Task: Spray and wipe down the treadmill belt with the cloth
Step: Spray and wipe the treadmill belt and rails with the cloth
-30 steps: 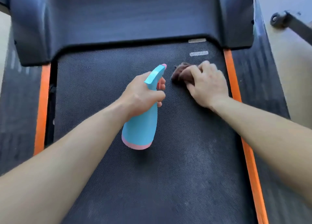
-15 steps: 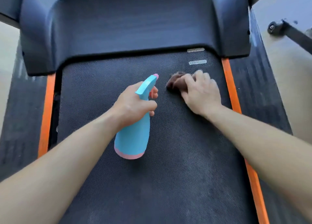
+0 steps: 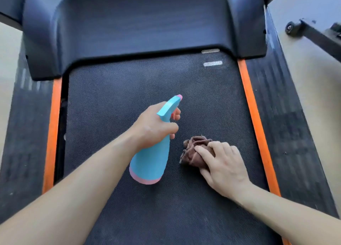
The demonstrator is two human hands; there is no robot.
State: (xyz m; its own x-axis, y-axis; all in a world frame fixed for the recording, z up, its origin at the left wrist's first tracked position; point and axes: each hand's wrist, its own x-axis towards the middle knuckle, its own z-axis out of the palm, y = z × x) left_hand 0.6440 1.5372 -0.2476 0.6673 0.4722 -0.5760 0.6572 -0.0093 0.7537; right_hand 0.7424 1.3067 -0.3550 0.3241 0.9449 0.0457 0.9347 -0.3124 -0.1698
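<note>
So the spray bottle (image 3: 150,159) is light blue with a pink band at the base and a pink nozzle tip. Its long axis runs from the base, nearer the person, up to the nozzle at the far end. The nozzle points away toward the dark motor cover (image 3: 144,28), leaning a bit right. It sits over the middle of the treadmill belt (image 3: 120,97), tilted rather than upright.

The left hand (image 3: 155,126) has its grip clamped round the bottle's neck, with the fingers (image 3: 176,113) curled in front under the spray head. The right hand (image 3: 223,165) is just right of the bottle's lower body. Its grip is curled down over a bunched-up brown cloth (image 3: 193,152) and presses it onto the belt.

Stuff that's hard to see:
- The trigger is mostly behind the left fingers, with only a sliver of pink showing.
- The near-right part of the cloth is under the right hand.
- The belt's far end slides under the cover, and its near end is cut off by the frame.

Orange strips (image 3: 252,104) run along both belt edges. There's a white mark (image 3: 212,63) on the belt near the cover. A black bar (image 3: 313,32) at top right is cut off, and I can't say what it is.
</note>
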